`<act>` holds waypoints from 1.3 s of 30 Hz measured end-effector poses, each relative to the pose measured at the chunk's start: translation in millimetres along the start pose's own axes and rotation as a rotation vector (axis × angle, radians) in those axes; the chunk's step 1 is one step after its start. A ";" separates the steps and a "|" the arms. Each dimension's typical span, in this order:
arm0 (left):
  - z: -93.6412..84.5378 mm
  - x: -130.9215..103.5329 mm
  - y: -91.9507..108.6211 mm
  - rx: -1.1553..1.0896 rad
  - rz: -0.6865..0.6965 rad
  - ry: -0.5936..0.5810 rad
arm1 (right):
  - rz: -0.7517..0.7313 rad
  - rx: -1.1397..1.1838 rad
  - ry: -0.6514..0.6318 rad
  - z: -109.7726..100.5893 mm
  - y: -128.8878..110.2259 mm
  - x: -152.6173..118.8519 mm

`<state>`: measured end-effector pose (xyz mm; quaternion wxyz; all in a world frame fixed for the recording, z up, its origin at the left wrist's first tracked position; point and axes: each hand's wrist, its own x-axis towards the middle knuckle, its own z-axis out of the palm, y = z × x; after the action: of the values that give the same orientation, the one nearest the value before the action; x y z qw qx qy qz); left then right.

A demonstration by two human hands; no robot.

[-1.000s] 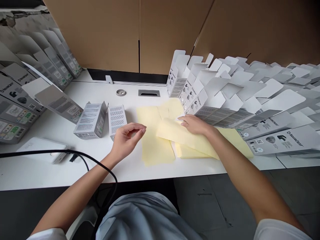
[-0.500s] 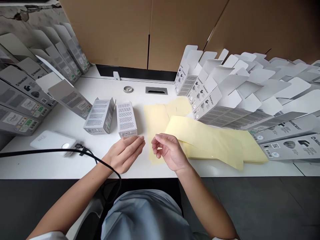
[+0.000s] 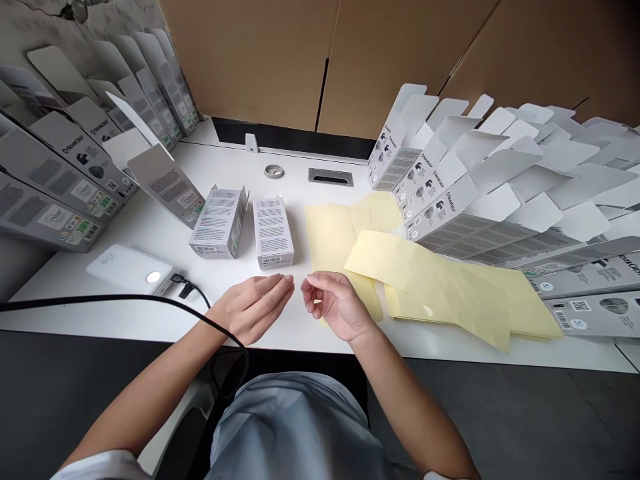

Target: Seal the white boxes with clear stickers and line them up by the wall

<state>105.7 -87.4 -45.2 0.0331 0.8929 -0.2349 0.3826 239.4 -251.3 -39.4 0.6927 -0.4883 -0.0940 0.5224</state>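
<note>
My left hand point(image 3: 253, 307) hovers over the front of the white table, fingers stretched out side by side, holding nothing. Facing it across a small gap is my right hand point(image 3: 337, 303), its fingers loosely curled and no object visible in them. Just beyond the left hand lies a small printed carton point(image 3: 273, 230). Another grey-white carton point(image 3: 219, 223) lies to its left, with a flap sticking up at its far end. Yellow paper sheets point(image 3: 440, 280) are spread beyond and to the right of my right hand, some of them stacked.
Rows of open-topped cartons point(image 3: 450, 207) crowd the right side; more cartons point(image 3: 75, 160) stand at the left. A white power bank point(image 3: 127, 267) has a black cable point(image 3: 150, 298) crossing my left forearm. Brown cardboard point(image 3: 250, 60) walls the back, behind a tape roll point(image 3: 273, 171).
The camera view has turned slightly left, so the table and cartons appear shifted right. Both hands keep nearly the same pose, still apart.
</note>
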 end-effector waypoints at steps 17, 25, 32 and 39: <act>37.0 -13.1 -65.3 -0.206 -0.555 -0.239 | -0.344 0.176 0.212 24.0 25.9 35.8; 50.8 -20.6 -68.2 -0.324 -0.606 -0.031 | -0.309 0.233 0.334 41.1 37.7 56.9; 49.9 -18.1 -67.3 -0.328 -0.610 -0.012 | -0.330 0.191 0.333 45.8 43.7 63.6; 50.2 -18.3 -67.5 -0.343 -0.620 -0.008 | -0.341 0.150 0.358 42.1 46.7 65.3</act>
<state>158.3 -32.3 -85.3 0.2960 0.9048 -0.0135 0.3057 211.5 -174.8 -79.1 0.8106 -0.4974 -0.0120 0.3088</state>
